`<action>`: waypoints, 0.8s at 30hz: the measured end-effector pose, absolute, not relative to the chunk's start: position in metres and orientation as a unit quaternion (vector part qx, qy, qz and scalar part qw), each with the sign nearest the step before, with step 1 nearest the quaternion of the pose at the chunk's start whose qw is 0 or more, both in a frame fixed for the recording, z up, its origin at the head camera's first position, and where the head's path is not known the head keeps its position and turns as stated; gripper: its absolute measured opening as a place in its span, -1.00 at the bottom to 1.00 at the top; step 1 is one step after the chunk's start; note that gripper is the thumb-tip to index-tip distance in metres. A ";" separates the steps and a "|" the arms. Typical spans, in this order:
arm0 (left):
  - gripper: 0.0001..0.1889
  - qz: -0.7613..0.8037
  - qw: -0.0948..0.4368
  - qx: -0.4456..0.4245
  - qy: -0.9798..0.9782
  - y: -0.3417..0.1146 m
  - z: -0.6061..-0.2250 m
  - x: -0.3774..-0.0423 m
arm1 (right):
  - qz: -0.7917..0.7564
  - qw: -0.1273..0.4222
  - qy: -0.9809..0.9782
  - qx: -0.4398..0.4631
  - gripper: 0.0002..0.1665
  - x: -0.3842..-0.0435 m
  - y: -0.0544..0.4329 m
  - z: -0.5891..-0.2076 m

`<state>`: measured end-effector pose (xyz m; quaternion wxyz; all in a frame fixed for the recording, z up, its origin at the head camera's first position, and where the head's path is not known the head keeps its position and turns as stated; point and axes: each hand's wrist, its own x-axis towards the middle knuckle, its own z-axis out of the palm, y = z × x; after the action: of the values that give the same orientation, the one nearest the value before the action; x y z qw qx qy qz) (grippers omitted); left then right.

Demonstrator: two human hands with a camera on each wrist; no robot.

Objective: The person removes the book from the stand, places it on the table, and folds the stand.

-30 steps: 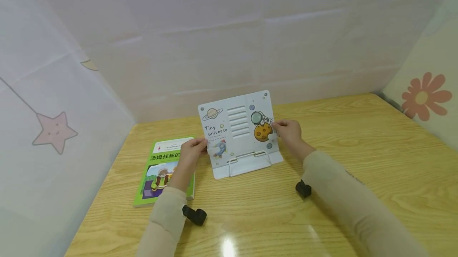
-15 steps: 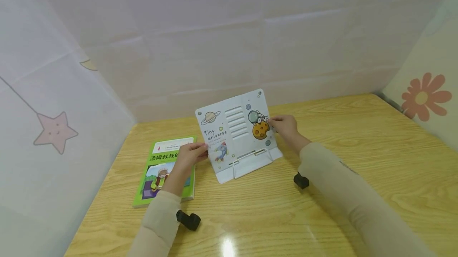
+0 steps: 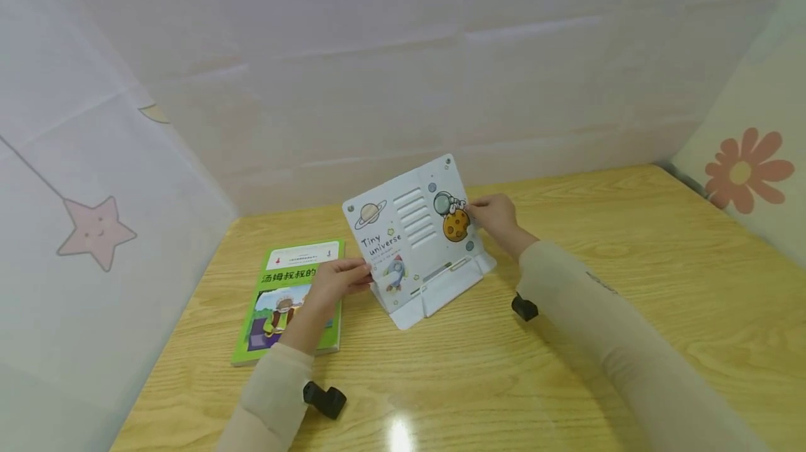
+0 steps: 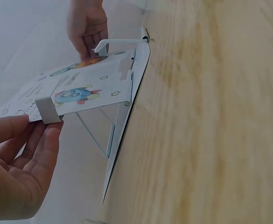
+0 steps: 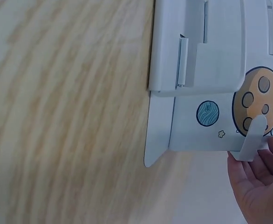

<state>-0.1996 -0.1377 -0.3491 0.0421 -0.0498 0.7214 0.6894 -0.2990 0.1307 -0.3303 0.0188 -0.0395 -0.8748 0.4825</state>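
A white book stand (image 3: pixel 423 252) printed with a planet, rocket and astronaut stands on the table, its panel leaning back and turned at an angle. My left hand (image 3: pixel 332 285) pinches the panel's left edge between thumb and fingers, beside a folded side clip (image 4: pixel 48 109). On the opposite edge my right hand (image 3: pixel 496 216) grips the panel next to another white clip (image 5: pixel 254 140). Along the bottom runs a ledge with a white wire page holder (image 4: pixel 120 42). Behind the panel, thin support rods (image 4: pixel 93 135) reach down to the base in the left wrist view.
A green-bordered picture book (image 3: pixel 261 312) lies flat at the left, partly covered by the left forearm. The wooden table (image 3: pixel 604 228) meets a pale cloth backdrop (image 3: pixel 378 88) at its back edge. Black wrist cameras (image 3: pixel 324 399) hang from both sleeves.
The book stand has turned on the table, its left side swinging toward me and its right side away. Both hands moved along with its edges. The book stays where it was.
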 end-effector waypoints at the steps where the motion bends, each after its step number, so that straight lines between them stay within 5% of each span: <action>1: -0.79 0.690 0.045 -0.050 0.721 -0.136 -0.349 -0.198 | 0.473 0.019 -0.880 -0.037 -0.65 -0.300 0.130 -0.329; 24: -0.70 0.672 0.127 0.107 0.722 -0.118 -0.349 -0.177 | 0.393 0.014 -0.919 0.032 -0.70 -0.315 0.113 -0.322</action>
<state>-0.1767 -0.1179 -0.3492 0.1272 0.1074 0.7216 0.6720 -0.3145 0.1133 -0.3221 0.0144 0.0320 -0.9188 0.3933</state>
